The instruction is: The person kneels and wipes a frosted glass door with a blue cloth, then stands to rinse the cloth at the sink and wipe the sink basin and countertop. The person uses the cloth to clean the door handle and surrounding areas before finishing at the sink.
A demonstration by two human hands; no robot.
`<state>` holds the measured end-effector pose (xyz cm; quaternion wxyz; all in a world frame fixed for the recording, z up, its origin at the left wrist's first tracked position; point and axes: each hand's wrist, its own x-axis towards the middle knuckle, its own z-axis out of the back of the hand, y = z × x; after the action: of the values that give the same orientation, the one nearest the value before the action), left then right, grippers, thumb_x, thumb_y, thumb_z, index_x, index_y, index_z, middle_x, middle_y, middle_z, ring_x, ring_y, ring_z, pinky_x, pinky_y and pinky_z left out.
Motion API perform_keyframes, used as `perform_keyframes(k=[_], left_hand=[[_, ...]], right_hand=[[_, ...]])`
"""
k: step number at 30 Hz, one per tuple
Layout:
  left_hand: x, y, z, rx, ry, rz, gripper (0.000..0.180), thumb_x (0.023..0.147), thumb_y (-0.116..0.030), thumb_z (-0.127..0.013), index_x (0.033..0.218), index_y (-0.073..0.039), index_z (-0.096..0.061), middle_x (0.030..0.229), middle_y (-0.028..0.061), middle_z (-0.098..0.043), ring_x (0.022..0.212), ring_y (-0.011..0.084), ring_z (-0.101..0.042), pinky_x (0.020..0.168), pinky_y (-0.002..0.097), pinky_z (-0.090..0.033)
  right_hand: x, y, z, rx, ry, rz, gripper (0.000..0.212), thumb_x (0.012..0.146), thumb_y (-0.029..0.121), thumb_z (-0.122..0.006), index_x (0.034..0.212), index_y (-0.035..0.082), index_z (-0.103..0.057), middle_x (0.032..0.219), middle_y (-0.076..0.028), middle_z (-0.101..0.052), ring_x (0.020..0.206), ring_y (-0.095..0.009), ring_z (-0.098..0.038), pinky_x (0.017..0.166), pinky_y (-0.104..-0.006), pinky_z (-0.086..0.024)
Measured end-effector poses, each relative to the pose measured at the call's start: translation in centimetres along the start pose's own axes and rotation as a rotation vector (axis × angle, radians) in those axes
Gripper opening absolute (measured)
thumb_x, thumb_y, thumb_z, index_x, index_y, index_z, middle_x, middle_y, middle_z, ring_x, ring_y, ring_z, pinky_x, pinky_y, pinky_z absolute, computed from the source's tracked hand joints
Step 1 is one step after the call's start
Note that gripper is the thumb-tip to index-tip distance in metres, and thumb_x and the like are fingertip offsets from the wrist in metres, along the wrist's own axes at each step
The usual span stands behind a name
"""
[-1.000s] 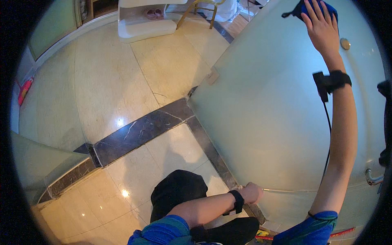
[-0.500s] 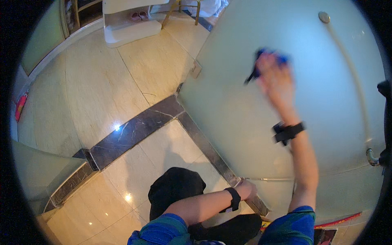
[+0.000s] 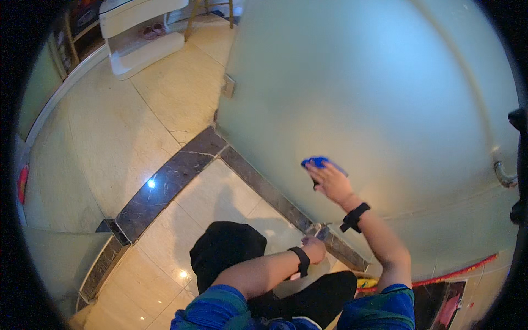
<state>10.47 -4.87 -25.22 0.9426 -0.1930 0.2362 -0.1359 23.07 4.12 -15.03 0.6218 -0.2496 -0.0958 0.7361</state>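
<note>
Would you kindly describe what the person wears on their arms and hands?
Both hands are bare. The left hand and right hand each have a black strap at the wrist. Short sleeves striped blue and green cover the upper arms; the forearms are uncovered.

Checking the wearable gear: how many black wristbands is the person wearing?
2: one wristband on the left wrist, low by the door's bottom edge, and one wristband on the right wrist, behind the right hand pressing a blue cloth on the frosted glass door.

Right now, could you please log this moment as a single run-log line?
right hand: presses blue cloth flat on frosted glass door | left hand: at door's bottom edge, grip unclear | posture: low over marble floor
</note>
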Motion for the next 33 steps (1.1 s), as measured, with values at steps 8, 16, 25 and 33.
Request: perform_keyframes(k=[8,16,25,33], left_hand=[[0.0,-1.1,0.8,-0.110,0.091,-0.090,0.022,0.074,-0.015,-0.063,0.092,-0.004,-0.068,0.091,0.0146,-0.068,0.084,0.0306,-0.065,0.071,0.0443,-0.047],[0.5,-3.0,-2.0,-0.100,0.113,-0.078,0.027,0.078,-0.020,-0.060,0.100,-0.004,-0.065,0.093,0.0165,-0.067,0.087,0.0324,-0.065,0.073,0.0463,-0.047],[-0.2,-7.0,-2.1,-0.110,0.045,-0.109,0.027,0.084,-0.027,-0.053,0.099,-0.005,-0.061,0.093,0.0168,-0.064,0.087,0.0338,-0.062,0.075,0.0481,-0.046],[-1.7,-7.6,-4.7,-0.156,-0.002,0.101,0.029,0.088,-0.028,-0.051,0.105,-0.006,-0.058,0.099,0.0170,-0.062,0.092,0.0351,-0.060,0.078,0.0502,-0.046]], right_hand=[[-7.0,-14.7,15.2,-0.448,-0.927,-0.558,0.049,0.091,0.033,-0.050,0.139,0.031,-0.043,0.150,0.003,-0.033,0.139,-0.025,-0.027,0.109,-0.0522,-0.017],[-8.4,0.3,-1.8,0.174,-0.197,-0.215,0.064,0.082,0.033,-0.062,0.140,0.018,-0.040,0.146,-0.004,-0.038,0.125,-0.019,-0.044,0.107,-0.0340,-0.030],[-14.9,-12.5,11.6,-0.316,-0.951,-0.642,0.047,0.084,0.033,-0.060,0.130,0.029,-0.054,0.140,-0.001,-0.046,0.132,-0.026,-0.037,0.102,-0.0501,-0.028],[-19.7,-3.5,-2.2,0.026,-0.315,-0.589,0.064,0.083,0.036,-0.058,0.143,0.026,-0.037,0.151,0.001,-0.031,0.138,-0.025,-0.030,0.105,-0.0540,-0.025]])
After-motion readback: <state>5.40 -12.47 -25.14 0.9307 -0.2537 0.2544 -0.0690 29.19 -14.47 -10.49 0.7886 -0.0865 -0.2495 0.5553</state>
